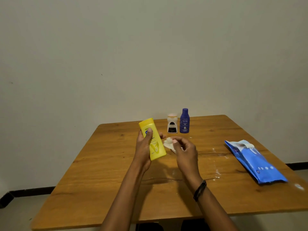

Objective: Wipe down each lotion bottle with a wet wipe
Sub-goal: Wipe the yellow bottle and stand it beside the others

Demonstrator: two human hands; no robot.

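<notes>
The yellow bottle (pixel 156 148) is gripped, tilted, above the table (pixel 116 180) by the left hand (pixel 143 147), with the thumb laid across its label. A crumpled wipe (pixel 168 143) is pinched in the right hand (pixel 186 152), just beside the bottle's right edge, seemingly not touching it.

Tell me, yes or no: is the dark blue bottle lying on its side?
No, the dark blue bottle stands upright on the table, right beside the white bottle.
</notes>
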